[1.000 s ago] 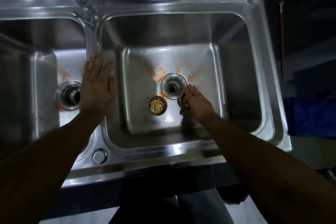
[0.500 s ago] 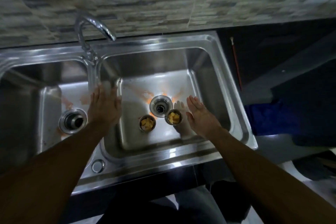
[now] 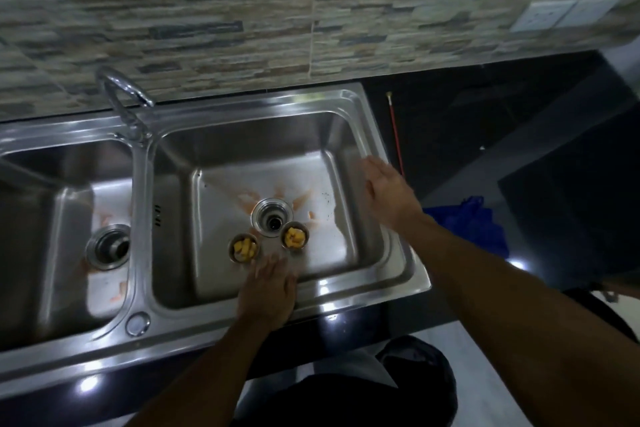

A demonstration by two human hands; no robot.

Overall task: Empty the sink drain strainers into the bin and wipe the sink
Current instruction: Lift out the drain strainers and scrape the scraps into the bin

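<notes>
Head view, left hand (image 3: 268,291) moved toward strainers (image 3: 243,247), right hand (image 3: 388,192) raised, both spread empty.

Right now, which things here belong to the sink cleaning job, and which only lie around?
For the job: left strainer, right strainer, sink, orange stains.
Lying about: red stick, blue bag, wall sockets.

Two steel strainers (image 3: 243,248) (image 3: 294,236) holding yellow scraps, upright beside right basin's drain (image 3: 272,220), orange-smeared sink (image 3: 263,107)
</notes>
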